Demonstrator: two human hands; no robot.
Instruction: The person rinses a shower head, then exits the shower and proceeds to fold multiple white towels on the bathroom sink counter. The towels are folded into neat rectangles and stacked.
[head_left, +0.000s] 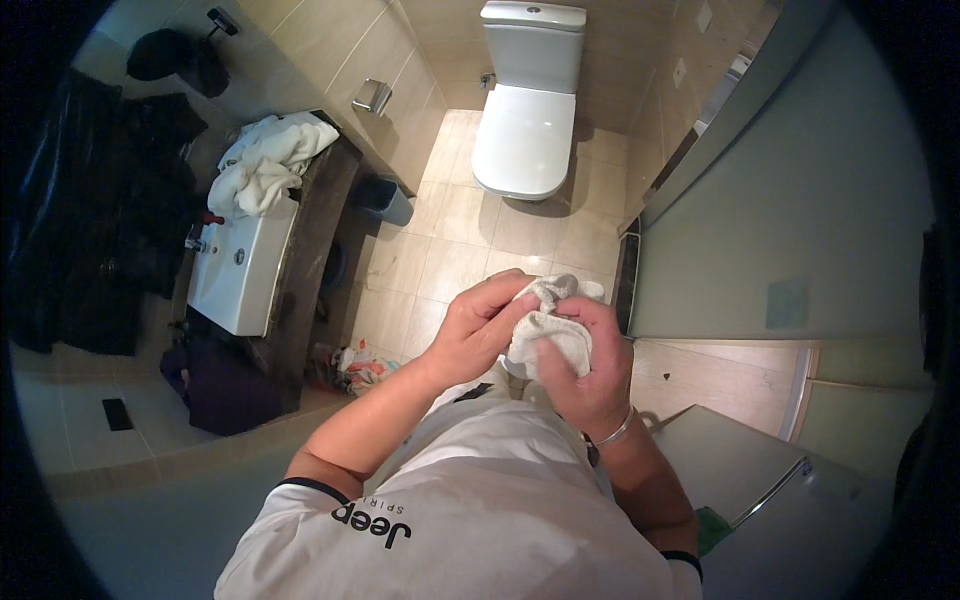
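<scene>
In front of my body, both hands grip one crumpled white cloth (556, 341). My left hand (476, 330) pinches its upper left part between thumb and fingers. On the right, my right hand (596, 367) is closed around the cloth's lower right part, with the thumb pressed on top; a bracelet circles that wrist. Beyond the hands stands a white toilet (523, 142) with its lid down. A white washbasin (244, 270) sits at the left, and a heap of white fabric (262, 165) rests over its far end.
A grey waste bin (384, 201) stands beside the dark counter (319, 217). Crumpled wrappers (364, 369) lie on the floor below it. Dark purple fabric (229, 386) hangs at the counter's near end. A frosted glass panel (780, 202) and a door with a metal handle (769, 491) bound the right side.
</scene>
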